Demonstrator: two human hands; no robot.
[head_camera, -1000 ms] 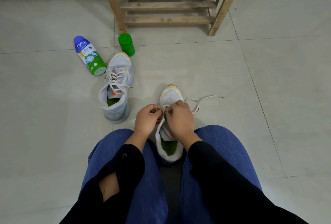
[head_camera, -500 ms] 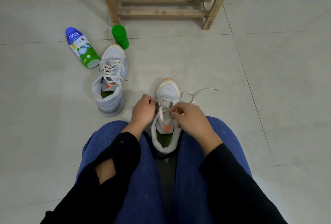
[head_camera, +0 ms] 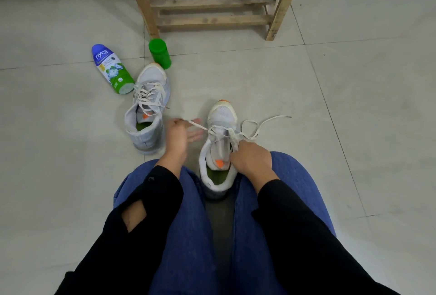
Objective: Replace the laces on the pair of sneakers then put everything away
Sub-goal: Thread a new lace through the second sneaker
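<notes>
A grey-white sneaker (head_camera: 221, 115) with an orange toe stands on the floor between my knees, toe pointing away. My left hand (head_camera: 180, 135) pinches one end of its cream lace (head_camera: 195, 125) and holds it stretched out to the left of the shoe. My right hand (head_camera: 251, 160) grips the lace at the shoe's right collar, beside the orange-tabbed tongue. The lace's other end (head_camera: 266, 122) loops loosely on the floor to the right. The second sneaker (head_camera: 147, 106) stands to the left, laced, with loose ends.
A powder bottle (head_camera: 111, 69) with a blue top lies on the tiles left of the second sneaker. A green container (head_camera: 160, 53) stands upright behind it. A wooden rack (head_camera: 210, 2) stands at the far wall. My blue-trousered knees frame the near shoe.
My hands have drawn apart. The left hand moved left, pulling the lace end out sideways. The right hand slid back toward the shoe's collar.
</notes>
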